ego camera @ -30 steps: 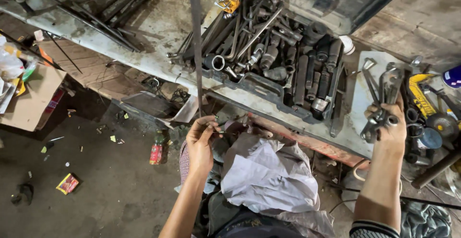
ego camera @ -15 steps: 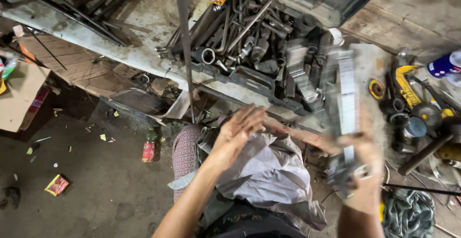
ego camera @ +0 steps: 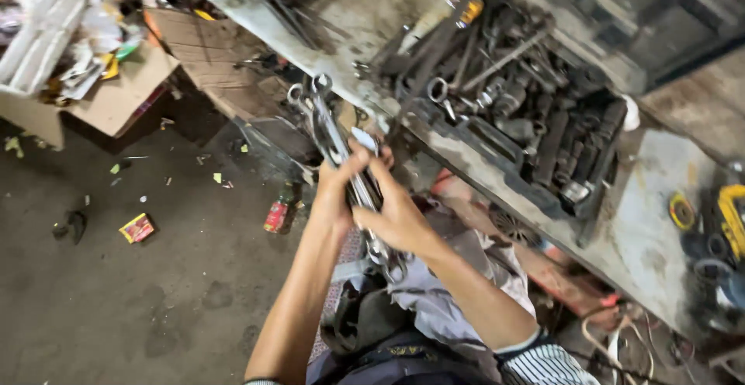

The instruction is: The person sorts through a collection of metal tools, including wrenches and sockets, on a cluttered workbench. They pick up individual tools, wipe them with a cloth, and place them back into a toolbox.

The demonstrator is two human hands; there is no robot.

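Gripping wrench bundle [ego camera: 341, 152] w/ both hands, ends blurred

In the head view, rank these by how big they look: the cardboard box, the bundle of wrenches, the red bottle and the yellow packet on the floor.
1. Cardboard box, cut off by the frame edge.
2. Bundle of wrenches, held in both hands and nearer the camera, so its rank against the box is unsure.
3. Red bottle.
4. Yellow packet, looks about alike to the bottle.

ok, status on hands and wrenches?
Left hand and right hand both gripping wrench bundle. Bundle held above floor, beside bench. Nothing blocking.
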